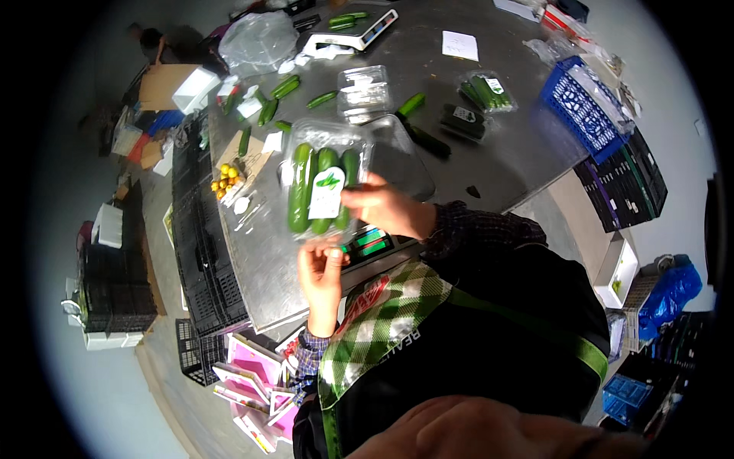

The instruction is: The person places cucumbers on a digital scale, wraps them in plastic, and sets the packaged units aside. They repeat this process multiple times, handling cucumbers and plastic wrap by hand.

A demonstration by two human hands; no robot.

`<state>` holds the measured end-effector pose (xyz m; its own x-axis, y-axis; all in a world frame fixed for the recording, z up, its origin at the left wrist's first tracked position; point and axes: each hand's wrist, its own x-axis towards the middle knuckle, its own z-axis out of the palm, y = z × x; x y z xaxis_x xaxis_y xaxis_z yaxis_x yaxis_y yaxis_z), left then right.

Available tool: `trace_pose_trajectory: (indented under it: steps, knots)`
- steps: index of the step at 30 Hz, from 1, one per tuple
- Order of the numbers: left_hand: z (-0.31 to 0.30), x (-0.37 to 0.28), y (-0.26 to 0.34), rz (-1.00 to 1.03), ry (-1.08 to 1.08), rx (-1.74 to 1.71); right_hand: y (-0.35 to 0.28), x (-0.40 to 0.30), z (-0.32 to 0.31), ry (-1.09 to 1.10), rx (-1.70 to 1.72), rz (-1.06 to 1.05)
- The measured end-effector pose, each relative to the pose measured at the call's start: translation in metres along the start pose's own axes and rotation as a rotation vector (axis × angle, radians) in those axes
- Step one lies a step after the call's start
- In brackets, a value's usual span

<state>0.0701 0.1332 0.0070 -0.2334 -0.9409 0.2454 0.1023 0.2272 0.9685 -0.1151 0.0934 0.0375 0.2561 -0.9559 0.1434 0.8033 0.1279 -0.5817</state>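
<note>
Between my hands is a clear plastic clamshell of small cucumbers [300, 186] with a white label on top. My right hand [384, 203] grips its right side. My left hand [322, 275] is at the near edge, fingers bent; whether it grips the pack I cannot tell. Just beneath is a weighing scale with a lit display [370, 241], its metal pan [404, 155] partly hidden by the pack. Empty clear clamshells [363, 92] are stacked beyond it. Loose cucumbers [268, 112] lie to the left, and two labelled packs [487, 92] [463, 121] to the right.
A second scale [350, 40] holding cucumbers stands at the far side of the metal table [269, 275]. Small orange fruits [227, 179] lie near the left edge. A blue plastic basket [588, 109] stands at the right edge, black crates [209, 252] beside the left.
</note>
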Motion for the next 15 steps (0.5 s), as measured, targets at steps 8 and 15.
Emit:
trace_pose_trajectory:
  steps: [8, 15]
  knots:
    - [0.004, 0.010, 0.000, -0.097, -0.074, -0.076, -0.069, -0.089, -0.132, 0.419, -0.876, -0.441]
    - [-0.013, 0.016, 0.001, -0.173, 0.058, -0.131, -0.106, -0.125, -0.195, 1.066, 0.261, -0.362]
